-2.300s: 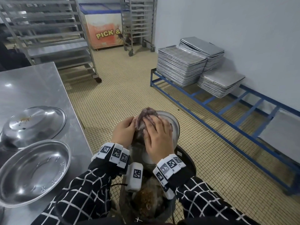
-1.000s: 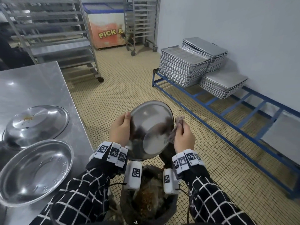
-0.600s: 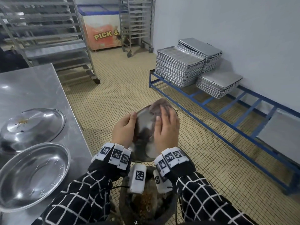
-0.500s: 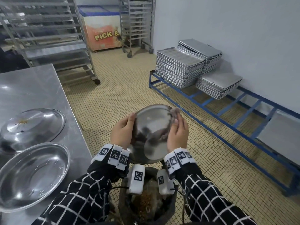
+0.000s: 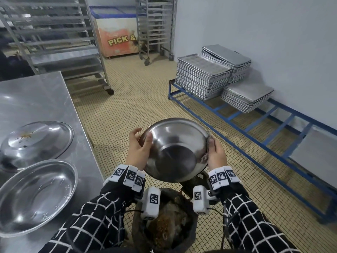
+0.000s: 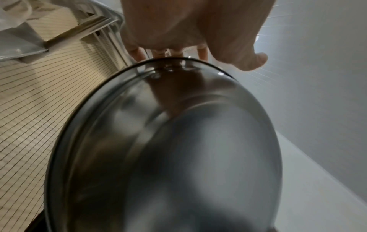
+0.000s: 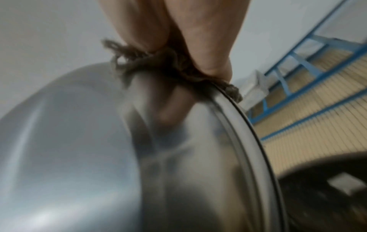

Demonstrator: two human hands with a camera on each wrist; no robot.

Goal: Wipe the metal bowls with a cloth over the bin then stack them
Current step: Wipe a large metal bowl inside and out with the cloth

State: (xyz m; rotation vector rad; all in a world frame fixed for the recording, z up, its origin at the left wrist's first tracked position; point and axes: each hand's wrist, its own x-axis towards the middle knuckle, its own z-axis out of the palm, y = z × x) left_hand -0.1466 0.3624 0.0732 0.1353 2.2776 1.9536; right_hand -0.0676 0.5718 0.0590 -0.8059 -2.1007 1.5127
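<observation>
Both hands held one metal bowl (image 5: 173, 150) mid-frame above the bin (image 5: 164, 232): left hand (image 5: 137, 149) gripped its rim, right hand (image 5: 216, 156) pinched the cloth (image 5: 205, 157) against it.

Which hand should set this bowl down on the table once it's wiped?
Left, probably: the left hand grips the bowl nearest the table, while the right hand holds the cloth.

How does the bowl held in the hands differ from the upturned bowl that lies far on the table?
The held bowl is in the air above the bin, tilted, its hollow facing the person; the upturned bowl rests rim-down on the table. The held bowl looks clean inside; the upturned bowl has brown crumbs on top. Both are round, shiny metal.
</observation>
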